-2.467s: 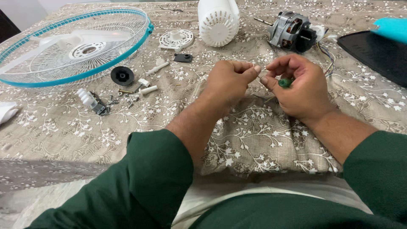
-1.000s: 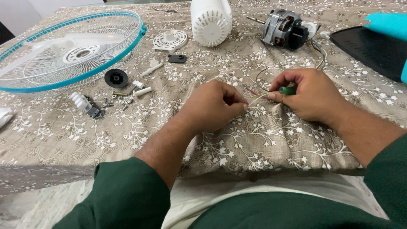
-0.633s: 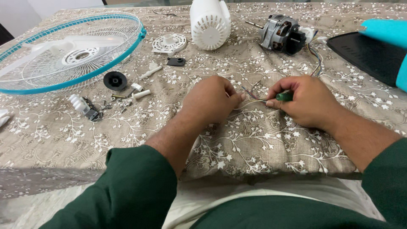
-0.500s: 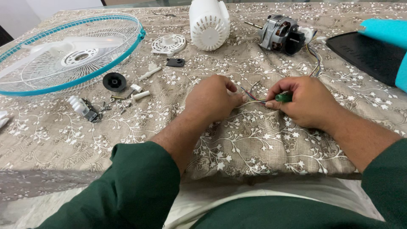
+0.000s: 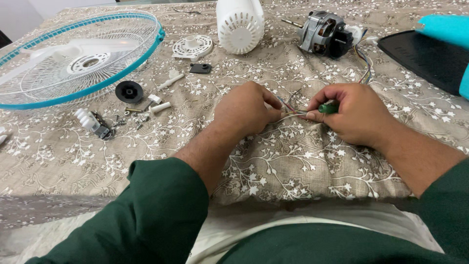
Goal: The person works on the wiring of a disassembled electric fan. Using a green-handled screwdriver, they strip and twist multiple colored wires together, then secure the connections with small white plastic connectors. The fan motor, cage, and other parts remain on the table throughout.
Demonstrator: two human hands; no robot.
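Between our hands the thin wires (image 5: pixel 293 110) run left to right, their long axis crossing from one fist to the other. Our left hand (image 5: pixel 246 110) is closed, pinching their near ends. Our right hand (image 5: pixel 354 115), equally close, is curled around a small green-handled tool (image 5: pixel 328 108) touching them.

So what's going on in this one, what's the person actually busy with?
A person in green sleeves sits at a cloth-covered table with a taken-apart fan spread over it. The left hand and the right hand meet over thin coloured wires, and the right hand also grips a small green-handled tool. The wires seem to run back to the bare motor. The fan guard, a white housing and small loose parts lie untouched to the left.
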